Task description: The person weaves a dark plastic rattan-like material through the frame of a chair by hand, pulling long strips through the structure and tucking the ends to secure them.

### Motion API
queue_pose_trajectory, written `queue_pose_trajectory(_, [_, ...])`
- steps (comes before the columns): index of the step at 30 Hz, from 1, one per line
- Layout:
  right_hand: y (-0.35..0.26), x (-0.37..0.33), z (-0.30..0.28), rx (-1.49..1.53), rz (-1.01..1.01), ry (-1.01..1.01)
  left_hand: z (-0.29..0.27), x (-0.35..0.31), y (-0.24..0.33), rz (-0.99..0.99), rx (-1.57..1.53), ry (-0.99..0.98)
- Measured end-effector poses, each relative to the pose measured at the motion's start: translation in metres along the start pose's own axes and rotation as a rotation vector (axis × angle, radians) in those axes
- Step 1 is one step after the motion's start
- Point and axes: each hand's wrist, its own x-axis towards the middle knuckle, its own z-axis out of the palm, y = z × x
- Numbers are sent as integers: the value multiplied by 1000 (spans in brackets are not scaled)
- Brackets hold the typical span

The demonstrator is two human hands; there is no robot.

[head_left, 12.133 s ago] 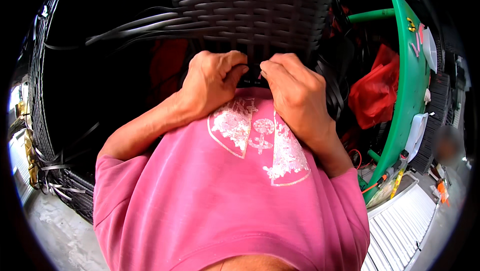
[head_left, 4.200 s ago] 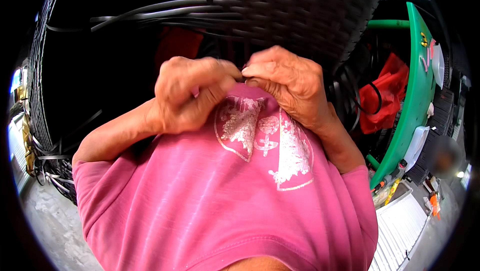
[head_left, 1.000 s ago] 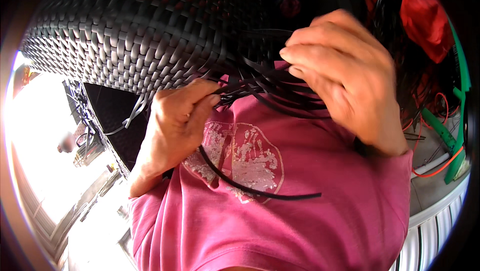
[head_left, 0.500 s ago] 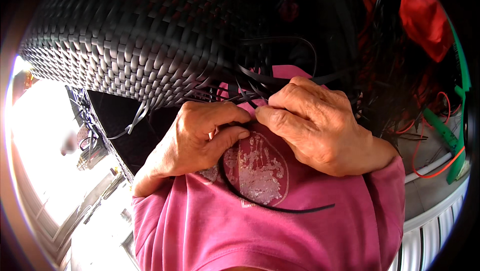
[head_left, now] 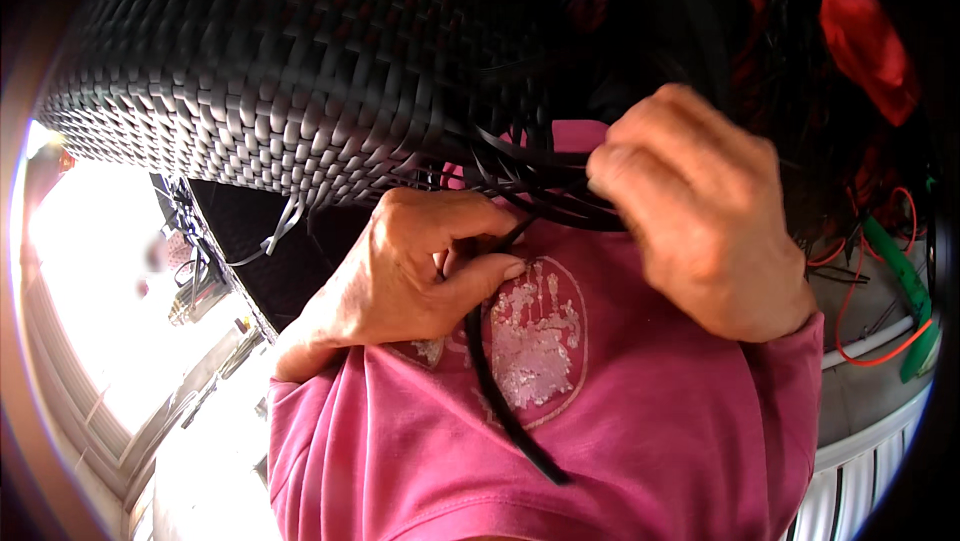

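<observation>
A dark wicker piece [head_left: 260,131], woven of glossy black plastic strips, fills the upper left. Loose black strips [head_left: 545,203] stick out from its unfinished edge in front of my chest. My left hand [head_left: 405,266] is closed below that edge, pinching a black weaving strip [head_left: 487,371] between thumb and fingers. The strip's free end hangs down over my pink shirt [head_left: 650,421]. To the right, my right hand [head_left: 700,211], slightly blurred, has its fingers curled closed where several strips meet the fingertips. It appears to pinch one of them; the exact grip is partly hidden.
Red fabric [head_left: 865,36] hangs at the upper right. Below it are a green bar [head_left: 895,261], an orange cord [head_left: 860,356] and a white slatted object [head_left: 860,471]. At the left, bright light falls beside a dark panel [head_left: 240,241].
My right hand has moved right and up, away from my left hand. My left hand keeps its pinch and has shifted slightly right. The strip's free end now points more downward.
</observation>
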Motion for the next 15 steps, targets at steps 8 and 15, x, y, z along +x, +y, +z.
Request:
queue_pose_trajectory(8, [-9, 12, 21, 100, -109, 294, 6, -1, 5, 153, 221, 338])
queue_pose_trajectory(15, [0, 9, 10, 124, -97, 224, 5, -18, 1, -142, -318, 144])
